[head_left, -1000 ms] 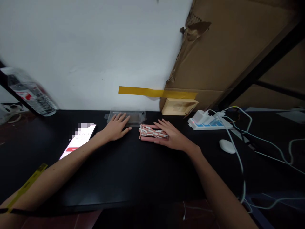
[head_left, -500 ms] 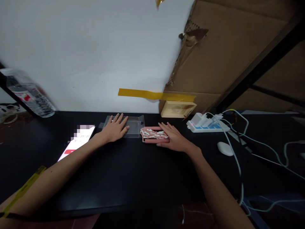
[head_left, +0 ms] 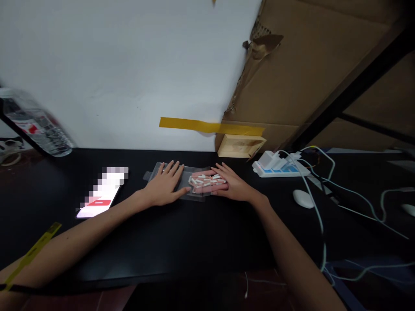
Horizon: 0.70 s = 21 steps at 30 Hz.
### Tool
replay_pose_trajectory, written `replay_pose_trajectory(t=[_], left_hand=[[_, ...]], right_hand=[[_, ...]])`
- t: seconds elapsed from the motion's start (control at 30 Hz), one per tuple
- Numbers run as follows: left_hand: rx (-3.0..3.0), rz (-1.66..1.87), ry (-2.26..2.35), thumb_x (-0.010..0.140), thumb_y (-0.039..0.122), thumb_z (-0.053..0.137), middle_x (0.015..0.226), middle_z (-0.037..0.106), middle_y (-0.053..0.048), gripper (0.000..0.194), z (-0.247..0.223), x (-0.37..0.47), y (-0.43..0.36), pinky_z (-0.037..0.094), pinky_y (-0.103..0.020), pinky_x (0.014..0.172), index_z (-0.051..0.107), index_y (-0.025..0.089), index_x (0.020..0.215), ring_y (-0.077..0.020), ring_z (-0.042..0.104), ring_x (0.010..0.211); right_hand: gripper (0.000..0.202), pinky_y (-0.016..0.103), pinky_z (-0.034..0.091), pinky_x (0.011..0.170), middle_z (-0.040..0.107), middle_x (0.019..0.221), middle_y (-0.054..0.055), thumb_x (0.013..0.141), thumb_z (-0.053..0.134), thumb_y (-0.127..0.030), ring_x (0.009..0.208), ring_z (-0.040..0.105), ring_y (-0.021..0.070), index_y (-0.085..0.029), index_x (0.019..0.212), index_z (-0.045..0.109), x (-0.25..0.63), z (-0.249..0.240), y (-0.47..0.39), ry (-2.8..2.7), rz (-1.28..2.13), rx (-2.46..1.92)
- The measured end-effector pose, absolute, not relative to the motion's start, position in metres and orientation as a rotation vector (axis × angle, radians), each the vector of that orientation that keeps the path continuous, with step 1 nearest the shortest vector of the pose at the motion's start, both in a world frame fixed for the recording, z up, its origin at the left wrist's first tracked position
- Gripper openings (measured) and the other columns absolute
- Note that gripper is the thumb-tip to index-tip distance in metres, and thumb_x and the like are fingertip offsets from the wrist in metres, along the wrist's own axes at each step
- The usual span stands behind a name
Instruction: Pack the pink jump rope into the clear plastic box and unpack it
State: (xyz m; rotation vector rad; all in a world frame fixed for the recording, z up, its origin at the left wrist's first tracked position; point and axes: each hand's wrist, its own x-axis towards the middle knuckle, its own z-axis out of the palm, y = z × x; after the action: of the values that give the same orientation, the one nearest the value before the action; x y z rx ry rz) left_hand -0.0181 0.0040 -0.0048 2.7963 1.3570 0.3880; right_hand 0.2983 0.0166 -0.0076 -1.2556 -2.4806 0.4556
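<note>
On the black table lies a clear plastic box [head_left: 186, 176], its right part around a pink tray [head_left: 202, 189] filled with several small pink-and-white pieces [head_left: 207, 180]. My left hand [head_left: 166, 185] rests on the left part of the box, palm down, with its fingers spread. At the tray's right end is my right hand [head_left: 231, 183], its thumb along the near side and its fingers along the far side. The right palm covers that end of the tray.
A lit phone [head_left: 103, 194] lies at the left, near a water bottle [head_left: 39, 129]. Behind the tray leans a shallow wooden box [head_left: 240, 146]. At the right are a power strip [head_left: 282, 170], cables and a white case [head_left: 304, 198].
My left hand and the clear box have moved right, and the box now overlaps the pink tray. My right hand stays at the tray's right end.
</note>
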Motion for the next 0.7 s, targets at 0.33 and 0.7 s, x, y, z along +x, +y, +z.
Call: replay_pose_trajectory(t=[0.33, 0.7], left_hand=[[2.798, 0.306, 1.348, 0.09, 0.08, 0.035, 0.161, 0.024, -0.022, 0.094, -0.002, -0.018, 0.009, 0.017, -0.059, 0.118, 0.03, 0.013, 0.155, -0.0401, 0.019, 0.15], [2.917, 0.252, 1.207, 0.089, 0.078, 0.041, 0.161, 0.03, -0.016, 0.088, 0.013, -0.043, 0.029, 0.02, -0.059, 0.116, 0.032, 0.023, 0.156, -0.0398, 0.028, 0.147]], right_hand=[[0.077, 0.055, 0.013, 0.124, 0.027, 0.165, 0.009, 0.093, 0.041, -0.071, 0.154, 0.011, 0.0288, -0.026, 0.155, 0.036, 0.272, -0.021, 0.021, -2.16, 0.755, -1.233], [0.09, 0.057, 0.016, 0.123, 0.031, 0.163, 0.007, 0.081, 0.065, -0.07, 0.153, 0.017, 0.0341, -0.029, 0.155, 0.034, 0.324, 0.009, 0.023, -2.242, 0.811, -1.483]])
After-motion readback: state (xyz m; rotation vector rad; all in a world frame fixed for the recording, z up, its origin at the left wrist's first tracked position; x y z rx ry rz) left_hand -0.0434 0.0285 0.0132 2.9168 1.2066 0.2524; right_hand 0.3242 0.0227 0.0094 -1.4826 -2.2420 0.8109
